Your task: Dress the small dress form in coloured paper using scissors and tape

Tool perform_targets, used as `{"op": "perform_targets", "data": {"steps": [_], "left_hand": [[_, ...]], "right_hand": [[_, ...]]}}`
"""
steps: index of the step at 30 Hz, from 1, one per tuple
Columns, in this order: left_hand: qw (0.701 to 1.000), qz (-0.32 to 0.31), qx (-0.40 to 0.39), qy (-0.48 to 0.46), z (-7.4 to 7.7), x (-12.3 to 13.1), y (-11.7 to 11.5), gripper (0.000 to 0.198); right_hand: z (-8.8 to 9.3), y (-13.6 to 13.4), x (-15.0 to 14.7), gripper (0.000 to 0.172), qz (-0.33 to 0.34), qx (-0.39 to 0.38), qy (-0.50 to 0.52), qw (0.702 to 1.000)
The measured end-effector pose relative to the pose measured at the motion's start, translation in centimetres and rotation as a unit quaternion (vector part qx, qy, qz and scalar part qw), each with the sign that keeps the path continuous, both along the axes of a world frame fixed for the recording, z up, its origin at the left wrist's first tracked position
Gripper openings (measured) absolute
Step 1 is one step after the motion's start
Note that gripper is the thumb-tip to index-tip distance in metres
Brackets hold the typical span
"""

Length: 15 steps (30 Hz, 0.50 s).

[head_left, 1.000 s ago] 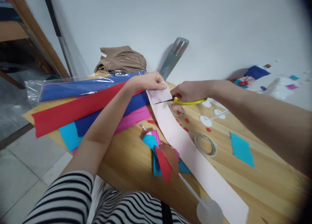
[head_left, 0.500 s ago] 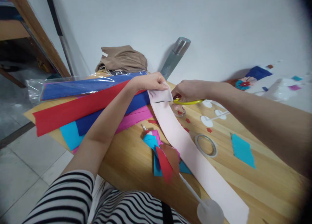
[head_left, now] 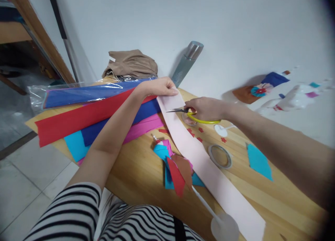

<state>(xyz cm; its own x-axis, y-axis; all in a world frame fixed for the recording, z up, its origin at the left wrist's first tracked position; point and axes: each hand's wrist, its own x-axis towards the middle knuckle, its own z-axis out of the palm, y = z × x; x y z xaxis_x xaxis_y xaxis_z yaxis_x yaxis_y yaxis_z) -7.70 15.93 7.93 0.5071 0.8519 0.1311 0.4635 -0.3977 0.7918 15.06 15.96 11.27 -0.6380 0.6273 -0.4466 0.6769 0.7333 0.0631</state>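
A long strip of pale pink crepe paper runs from the front right of the table up to my left hand. That hand is closed, pinching the strip's folded far end between thumb and fingers. My right hand grips yellow-handled scissors with dark blades, which lie across the strip just below the fold. Near the strip's left edge lies a bundle of blue, pink, red and brown paper pieces on a white stick with a round base.
Red, blue and pink paper strips lie left, beside a plastic-wrapped blue pack. Behind stand a brown cloth and a grey flask. A tape roll, red paper flowers and a turquoise piece lie right.
The scissors and my right hand have shifted slightly down and back, and more of the blades shows. My left hand still pinches the folded end, a little further left.
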Motion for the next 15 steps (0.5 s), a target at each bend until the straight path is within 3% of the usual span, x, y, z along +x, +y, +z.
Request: {"op": "perform_targets", "data": {"steps": [6,9,15], "left_hand": [[1.0,0.017,0.003,-0.004,0.6,-0.2,-0.4,0.034],[1.0,0.017,0.007,-0.012,0.8,-0.1,-0.8,0.037],[1.0,0.015,0.002,-0.02,0.8,0.3,-1.1,0.036]], "right_hand": [[-4.1,-3.6,0.3,0.052,-0.085,0.051,0.075,0.992],[-6.1,-5.8,-0.4,0.051,-0.116,0.093,0.087,0.985],[-7.3,-7.8,-2.3,0.05,-0.157,0.179,0.079,0.968]]}}
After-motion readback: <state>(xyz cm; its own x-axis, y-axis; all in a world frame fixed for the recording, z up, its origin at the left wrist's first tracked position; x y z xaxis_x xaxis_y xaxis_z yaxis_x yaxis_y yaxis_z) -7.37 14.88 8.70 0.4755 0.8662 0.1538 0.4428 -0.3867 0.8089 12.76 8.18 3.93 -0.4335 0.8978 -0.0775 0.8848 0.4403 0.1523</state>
